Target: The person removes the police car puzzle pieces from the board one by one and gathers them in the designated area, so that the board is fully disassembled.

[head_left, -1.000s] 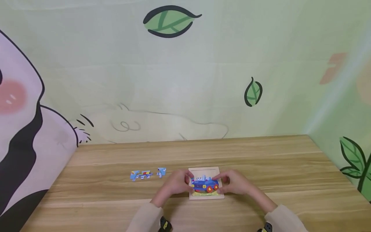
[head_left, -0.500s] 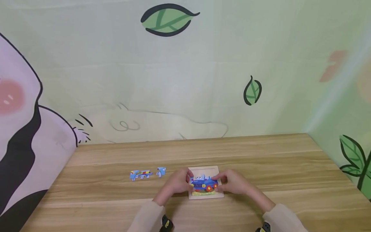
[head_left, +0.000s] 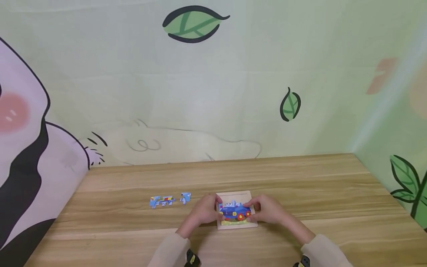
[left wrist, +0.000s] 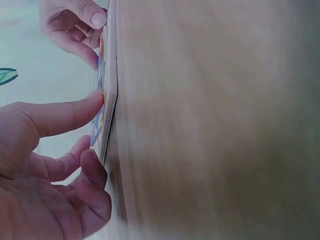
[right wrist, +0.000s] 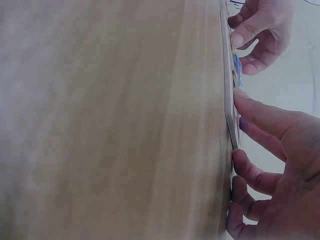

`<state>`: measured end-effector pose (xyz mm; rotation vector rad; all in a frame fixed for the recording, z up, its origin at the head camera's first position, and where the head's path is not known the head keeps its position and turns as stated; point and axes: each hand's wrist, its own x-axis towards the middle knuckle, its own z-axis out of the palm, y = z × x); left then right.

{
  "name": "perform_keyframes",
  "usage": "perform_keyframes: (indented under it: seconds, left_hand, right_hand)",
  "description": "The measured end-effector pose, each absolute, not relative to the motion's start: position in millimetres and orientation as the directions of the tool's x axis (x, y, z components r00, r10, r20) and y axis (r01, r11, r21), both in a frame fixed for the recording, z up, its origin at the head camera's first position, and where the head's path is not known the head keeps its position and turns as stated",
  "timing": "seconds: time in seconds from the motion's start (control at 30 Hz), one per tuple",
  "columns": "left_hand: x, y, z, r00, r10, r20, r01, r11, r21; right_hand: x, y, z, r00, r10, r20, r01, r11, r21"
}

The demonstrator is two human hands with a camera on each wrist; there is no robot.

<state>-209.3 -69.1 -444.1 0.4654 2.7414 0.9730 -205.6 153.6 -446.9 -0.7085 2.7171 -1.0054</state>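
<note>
A pale green backdrop (head_left: 213,92), printed with a large leaf (head_left: 193,25) and a smaller leaf (head_left: 290,106), rises behind the far edge of the wood-grain table (head_left: 300,174); faint grey lines (head_left: 235,142) curl above that edge, a pale-and-black cartoon figure (head_left: 25,167) borders the left edge, a leafy plant (head_left: 405,174) the right

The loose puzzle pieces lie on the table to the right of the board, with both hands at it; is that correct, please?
The side is wrong: the head view shows the loose puzzle pieces on the table left of the board, with left hand and right hand at it.
</note>
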Motion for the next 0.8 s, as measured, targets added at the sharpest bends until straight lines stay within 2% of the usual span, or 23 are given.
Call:
perform_keyframes:
  seconds: [0.27,0.53,0.8]
  left_hand:
    - [-210,-70,-445,-0.923,0.382,-0.045,0.251,0.688,0.681]
    - [-212,-74,-451,-0.912,0.41,0.007,0.266,0.579,0.771]
    - [-214,-78,-456,-0.915,0.403,-0.001,0.239,0.544,0.804]
  right_hand:
    - [-206,156,-448,-0.867,-0.498,0.024,-0.394,0.655,-0.645]
    - [-206,156,-448,-0.868,-0.496,0.021,-0.393,0.66,-0.641]
    - [-204,155,-447,-0.869,-0.495,0.012,-0.385,0.661,-0.644]
